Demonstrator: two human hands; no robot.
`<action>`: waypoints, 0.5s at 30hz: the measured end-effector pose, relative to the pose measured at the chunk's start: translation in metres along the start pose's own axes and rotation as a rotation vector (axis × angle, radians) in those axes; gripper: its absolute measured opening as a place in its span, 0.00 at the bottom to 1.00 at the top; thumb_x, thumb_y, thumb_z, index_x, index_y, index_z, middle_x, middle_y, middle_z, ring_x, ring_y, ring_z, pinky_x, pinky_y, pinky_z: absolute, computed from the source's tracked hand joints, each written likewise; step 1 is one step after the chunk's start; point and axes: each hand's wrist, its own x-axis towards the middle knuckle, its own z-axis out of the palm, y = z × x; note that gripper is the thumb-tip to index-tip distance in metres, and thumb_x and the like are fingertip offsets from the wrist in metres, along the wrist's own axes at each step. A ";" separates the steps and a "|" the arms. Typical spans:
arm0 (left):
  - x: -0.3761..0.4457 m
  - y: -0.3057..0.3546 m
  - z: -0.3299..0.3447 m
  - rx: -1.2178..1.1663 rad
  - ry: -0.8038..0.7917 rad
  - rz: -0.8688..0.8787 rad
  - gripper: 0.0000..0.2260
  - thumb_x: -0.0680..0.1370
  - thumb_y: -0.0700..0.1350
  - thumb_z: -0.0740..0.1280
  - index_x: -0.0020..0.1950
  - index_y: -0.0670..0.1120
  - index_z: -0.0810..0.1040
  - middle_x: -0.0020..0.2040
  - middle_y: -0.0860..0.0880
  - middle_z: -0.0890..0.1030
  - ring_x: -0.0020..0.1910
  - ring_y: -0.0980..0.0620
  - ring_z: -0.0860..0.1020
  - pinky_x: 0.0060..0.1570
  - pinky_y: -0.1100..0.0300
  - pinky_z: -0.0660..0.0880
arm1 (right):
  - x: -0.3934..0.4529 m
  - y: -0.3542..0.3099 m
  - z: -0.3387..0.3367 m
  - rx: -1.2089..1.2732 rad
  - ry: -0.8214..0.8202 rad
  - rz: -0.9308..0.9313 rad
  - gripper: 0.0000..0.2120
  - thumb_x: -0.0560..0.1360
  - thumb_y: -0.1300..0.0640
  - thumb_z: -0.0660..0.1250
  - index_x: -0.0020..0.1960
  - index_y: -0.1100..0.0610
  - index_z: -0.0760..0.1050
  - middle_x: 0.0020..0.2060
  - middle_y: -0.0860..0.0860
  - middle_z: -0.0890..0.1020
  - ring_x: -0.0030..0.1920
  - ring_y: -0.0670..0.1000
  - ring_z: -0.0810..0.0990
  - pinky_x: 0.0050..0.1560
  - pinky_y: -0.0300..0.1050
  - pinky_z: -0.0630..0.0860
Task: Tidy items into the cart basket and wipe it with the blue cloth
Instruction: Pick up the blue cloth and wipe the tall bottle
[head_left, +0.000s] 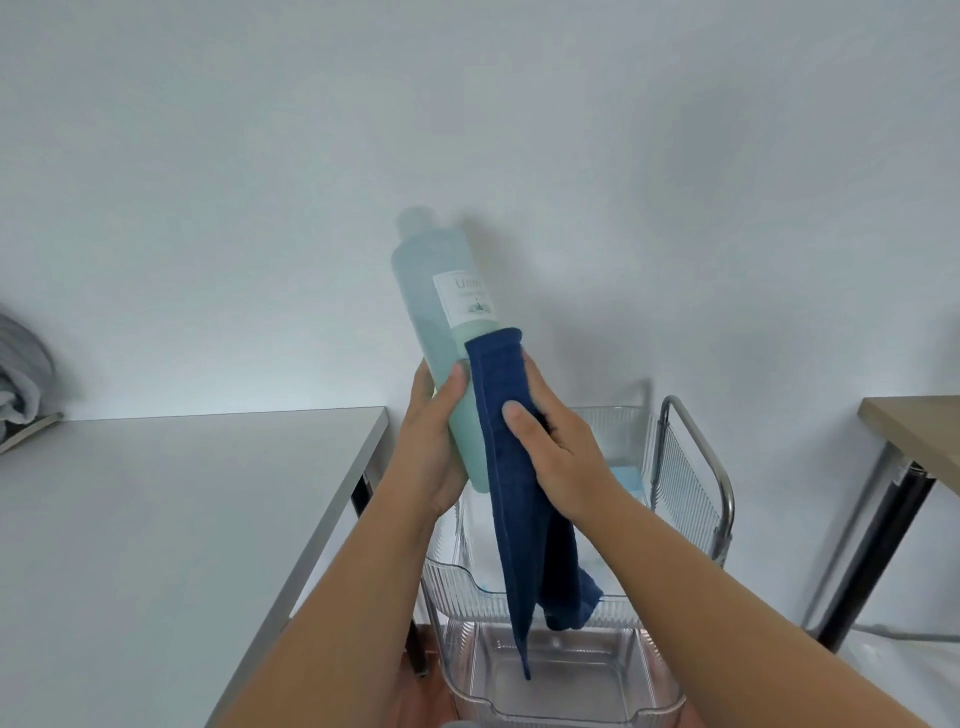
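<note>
A tall pale green bottle (431, 306) with a white label is held tilted in the air above the cart. My left hand (434, 441) grips its lower part from the left. My right hand (561, 457) presses the blue cloth (511, 467) against the bottle's right side; the cloth hangs down long over the clear ribbed cart basket (452, 577). The bottle's base is hidden behind the cloth and hands.
A white table (171, 525) stands left of the cart, with a grey folded fabric (21, 374) at its far left. The cart's metal handle (701, 457) rises at the right. A wooden table (914, 436) with a dark leg sits far right. A lower clear basket (561, 691) shows below.
</note>
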 end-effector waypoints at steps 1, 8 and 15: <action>-0.001 -0.001 -0.001 0.014 0.000 0.037 0.26 0.78 0.50 0.67 0.74 0.46 0.66 0.67 0.36 0.75 0.64 0.35 0.75 0.60 0.37 0.74 | -0.002 0.000 0.002 0.063 0.009 0.068 0.26 0.80 0.46 0.60 0.76 0.41 0.57 0.68 0.37 0.72 0.67 0.40 0.72 0.68 0.47 0.70; -0.010 -0.011 0.008 0.148 0.216 0.078 0.26 0.71 0.52 0.76 0.68 0.51 0.77 0.55 0.44 0.85 0.53 0.42 0.84 0.45 0.52 0.81 | 0.007 -0.009 0.006 0.187 0.108 0.238 0.18 0.79 0.41 0.58 0.68 0.37 0.69 0.59 0.35 0.80 0.58 0.38 0.79 0.59 0.40 0.75; -0.018 -0.021 0.010 0.101 0.212 0.011 0.28 0.70 0.53 0.76 0.69 0.48 0.74 0.53 0.47 0.85 0.50 0.48 0.84 0.41 0.57 0.80 | 0.041 -0.027 -0.016 0.083 0.047 0.229 0.21 0.79 0.37 0.54 0.70 0.38 0.66 0.59 0.36 0.79 0.56 0.39 0.80 0.60 0.42 0.74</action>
